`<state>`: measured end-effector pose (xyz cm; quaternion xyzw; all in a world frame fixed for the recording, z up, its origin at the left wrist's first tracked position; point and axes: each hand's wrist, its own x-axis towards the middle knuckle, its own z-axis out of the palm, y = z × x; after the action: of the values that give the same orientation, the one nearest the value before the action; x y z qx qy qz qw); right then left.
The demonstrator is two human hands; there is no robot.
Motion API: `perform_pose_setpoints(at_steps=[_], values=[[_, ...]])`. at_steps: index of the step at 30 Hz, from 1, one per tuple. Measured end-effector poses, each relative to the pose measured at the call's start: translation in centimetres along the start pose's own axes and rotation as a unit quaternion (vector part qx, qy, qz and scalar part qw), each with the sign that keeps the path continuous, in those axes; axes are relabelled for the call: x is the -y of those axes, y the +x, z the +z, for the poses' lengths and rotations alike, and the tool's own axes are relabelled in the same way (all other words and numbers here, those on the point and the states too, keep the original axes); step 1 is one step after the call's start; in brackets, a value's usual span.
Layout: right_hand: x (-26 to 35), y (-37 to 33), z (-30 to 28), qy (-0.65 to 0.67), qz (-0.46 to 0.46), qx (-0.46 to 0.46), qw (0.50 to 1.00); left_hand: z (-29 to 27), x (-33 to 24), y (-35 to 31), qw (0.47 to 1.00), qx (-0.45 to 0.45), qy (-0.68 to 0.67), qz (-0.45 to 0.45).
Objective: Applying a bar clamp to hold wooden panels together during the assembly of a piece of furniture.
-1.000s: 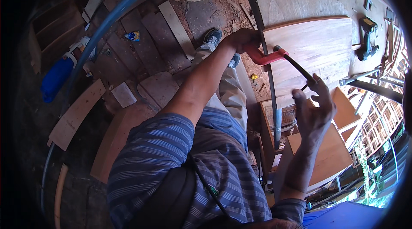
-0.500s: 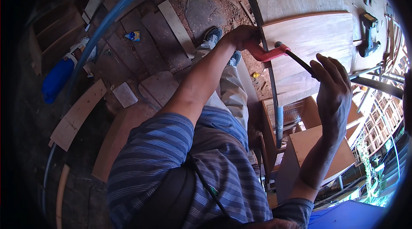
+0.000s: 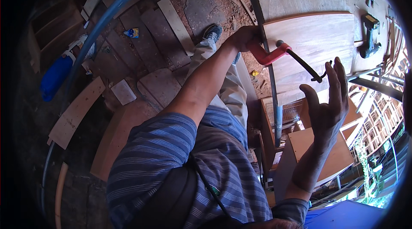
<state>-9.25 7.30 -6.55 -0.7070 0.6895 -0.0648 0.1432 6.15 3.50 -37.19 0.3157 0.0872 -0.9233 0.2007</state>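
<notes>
A red C-clamp [image 3: 267, 57] with a long black screw [image 3: 303, 64] sits at the table's metal edge, over a light wooden board [image 3: 311, 36]. My left hand [image 3: 245, 39] is closed round the back of its red frame; the fingertips are in shadow and partly hidden. The screw points away toward my right side and ends in a thin crossbar handle. Just off that end, my right hand [image 3: 327, 109] is raised with thumb and fingers spread, and I see nothing in it. The fingers are close to the handle; whether one touches it I cannot tell.
On the tabletop a cordless drill [image 3: 369, 35] lies right of the board. Below the table edge stand wooden boxes [image 3: 319, 152]. Planks and cut boards [image 3: 77, 113] lie about the floor on the left, with a blue bag [image 3: 56, 78]. A blue pipe [image 3: 109, 19] curves across the upper left.
My right hand has come off the screw's end and moved down, its fingers opening, so the crossbar handle now shows. My left hand stays at the clamp's frame, which has tilted slightly.
</notes>
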Motion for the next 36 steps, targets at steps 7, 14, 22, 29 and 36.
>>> perform_pose_setpoints(at_steps=[7, 14, 22, 29, 36], values=[[1.4, -0.6, 1.8, 0.134, 0.221, -0.02, 0.966, -2.9, 0.2, 2.0, 0.998, 0.016, 0.061, -0.023], [0.7, -0.3, 1.7, 0.145, 0.183, -0.018, 0.972, -3.2, 0.1, 2.4, 0.997, 0.041, 0.052, -0.032], [0.1, -0.3, 1.3, -0.039, 0.052, -0.016, 0.998, -1.4, 0.1, 1.6, 1.0, 0.005, 0.023, -0.018], [1.1, -0.1, 1.3, -0.006, 0.099, -0.006, 0.995, -2.8, 0.5, 2.5, 0.998, 0.061, 0.021, -0.016], [3.5, 0.5, 1.5, 0.358, 0.421, 0.048, 0.832, -2.7, 0.8, 2.6, 0.997, 0.071, -0.015, -0.021]])
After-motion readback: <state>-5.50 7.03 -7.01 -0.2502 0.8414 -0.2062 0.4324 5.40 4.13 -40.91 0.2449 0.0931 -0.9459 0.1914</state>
